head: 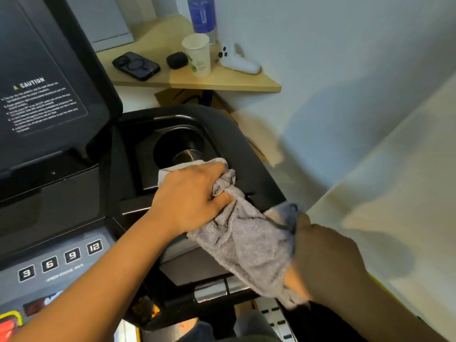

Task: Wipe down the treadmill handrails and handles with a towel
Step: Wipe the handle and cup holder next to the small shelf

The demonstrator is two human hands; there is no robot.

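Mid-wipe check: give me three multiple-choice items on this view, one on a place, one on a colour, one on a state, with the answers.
1. Where does the phone lie?
A. on the wooden shelf
B. in the cup holder
C. on the console buttons

2. What colour is the towel?
A. red
B. grey
C. green

3. How is the towel held?
A. by the left hand only
B. by both hands
C. by neither hand

Answers:
1 A, it lies beside the paper cup on the shelf.
2 B, the cloth is grey.
3 B, the left hand grips one end and the right hand the other.
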